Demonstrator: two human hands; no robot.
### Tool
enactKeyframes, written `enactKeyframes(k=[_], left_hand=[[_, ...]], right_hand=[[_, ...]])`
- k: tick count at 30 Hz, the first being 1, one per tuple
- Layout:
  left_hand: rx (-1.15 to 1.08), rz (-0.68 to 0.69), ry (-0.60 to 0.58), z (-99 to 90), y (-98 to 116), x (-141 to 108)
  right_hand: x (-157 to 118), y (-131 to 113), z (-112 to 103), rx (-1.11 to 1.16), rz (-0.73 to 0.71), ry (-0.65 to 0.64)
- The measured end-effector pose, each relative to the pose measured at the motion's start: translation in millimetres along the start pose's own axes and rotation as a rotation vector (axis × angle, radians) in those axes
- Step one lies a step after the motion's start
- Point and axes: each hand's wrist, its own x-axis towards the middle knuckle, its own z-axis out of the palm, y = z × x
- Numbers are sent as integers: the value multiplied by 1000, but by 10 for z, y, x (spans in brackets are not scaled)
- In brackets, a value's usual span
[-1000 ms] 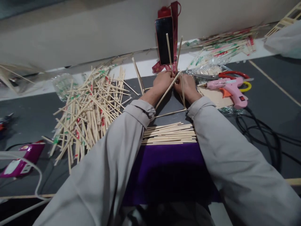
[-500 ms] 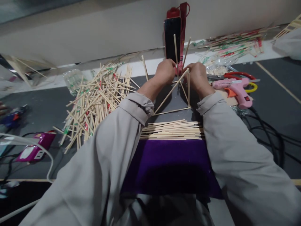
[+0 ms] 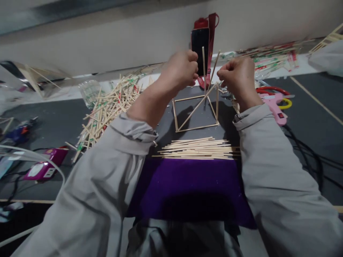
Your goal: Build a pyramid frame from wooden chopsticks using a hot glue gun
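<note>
A frame of thin wooden sticks (image 3: pixel 198 127) stands on the dark table, with a square base, uprights and a slanting stick. My left hand (image 3: pixel 184 68) is raised above its far left side, fingers curled; whether they pinch anything is too small to tell. Beyond the frame's right side, my right hand (image 3: pixel 238 76) has thumb and forefinger pressed together near the tops of the sticks; anything between them cannot be made out. A row of loose sticks (image 3: pixel 199 151) lies in front of the frame, beside a purple cloth (image 3: pixel 187 182).
A heap of sticks (image 3: pixel 109 107) lies at the left. To the right is a pink glue gun (image 3: pixel 276 103) with cables. Behind stand a phone (image 3: pixel 197 39) and a red-capped bottle (image 3: pixel 200 23). A magenta power strip (image 3: pixel 46 164) is at the far left.
Both hands have lifted away from the frame and moved apart, my left hand up and left, my right hand up and right. More of the frame's base shows.
</note>
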Motion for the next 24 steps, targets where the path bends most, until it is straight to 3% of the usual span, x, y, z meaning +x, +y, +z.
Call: enactKeyframes(k=[4,6,9,12,16,19,24], left_hand=[[-229,278,81,-275,164,-324],[-211,342,109,-350,218,-487],[-345,453,131,-364,261,-674],[-424,507,83,-319,302,-794],[-456,422,106,-287,373,-890],[-425,375,81,-290,398,-907],[-346,271,45,-264,467,-950]], right_hand=[[-44,-79,-74,204,41,5],[-66,-140,-104,323,38,19],[-96,-280,-149,431,13,80],[-125,-473,-218,506,-1,158],[-176,-742,-426,792,47,207],[-273,-933,-666,991,-35,216],[-590,-1284,-958,969,-212,146]])
